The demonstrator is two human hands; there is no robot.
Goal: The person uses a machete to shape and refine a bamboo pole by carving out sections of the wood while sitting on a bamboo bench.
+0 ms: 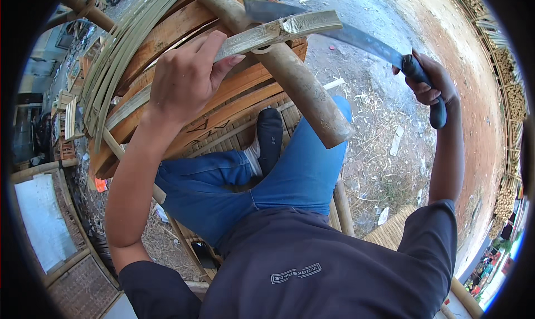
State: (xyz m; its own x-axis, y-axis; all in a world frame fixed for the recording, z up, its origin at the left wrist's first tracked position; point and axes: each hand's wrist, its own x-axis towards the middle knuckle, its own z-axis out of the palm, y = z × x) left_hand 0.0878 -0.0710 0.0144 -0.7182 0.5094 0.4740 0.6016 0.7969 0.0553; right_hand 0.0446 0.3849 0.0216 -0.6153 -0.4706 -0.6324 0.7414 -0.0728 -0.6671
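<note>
My left hand [186, 76] is closed around a long split bamboo strip [312, 23], its pale inner face and a node showing near the far end. The strip slants up to the right over a thick round bamboo pole [304, 90]; I cannot tell whether they touch. Out to the right, my right hand [446, 88] grips the dark handle of a machete [370, 40]. Its long blade points left, and part of it passes behind the strip's end. Contact between blade and strip cannot be made out.
Orange-brown wooden planks [239, 90] lie under the pole, with a bundle of thin bamboo strips [125, 49] on their left. My legs in blue jeans [301, 168] are bent below the pole. Shavings [397, 140] litter the ground at right, and stacked bamboo [504, 68] lines the far right.
</note>
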